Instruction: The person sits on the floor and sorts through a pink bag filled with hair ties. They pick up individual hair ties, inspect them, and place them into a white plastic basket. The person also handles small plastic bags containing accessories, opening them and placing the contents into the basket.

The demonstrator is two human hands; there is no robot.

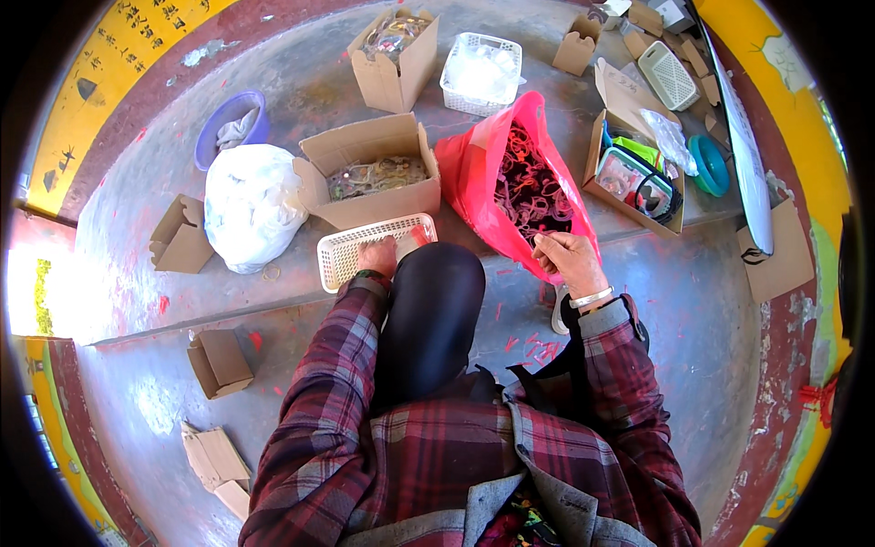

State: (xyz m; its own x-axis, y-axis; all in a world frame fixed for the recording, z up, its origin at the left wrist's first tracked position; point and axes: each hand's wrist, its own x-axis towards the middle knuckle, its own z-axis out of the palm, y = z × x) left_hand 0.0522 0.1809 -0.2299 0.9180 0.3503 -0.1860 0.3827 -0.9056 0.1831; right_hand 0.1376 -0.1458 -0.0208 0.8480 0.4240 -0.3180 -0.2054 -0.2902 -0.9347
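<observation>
My left hand [377,256] rests on the near rim of a white plastic basket [346,255] lying on the concrete step, beside my raised knee in black. My right hand [568,258] reaches into the mouth of a red plastic bag [474,173] filled with dark red and orange rubber bands [529,187]; its fingers are curled at the bag's near edge, and whether they pinch any bands is unclear. A silver bangle sits on that wrist. Both sleeves are red plaid.
An open cardboard box of bands [374,173] stands behind the basket. A tied white bag [251,205] and a purple bucket [230,123] lie left. More boxes, a white basket [481,73] and small folded cartons [219,362] are scattered about.
</observation>
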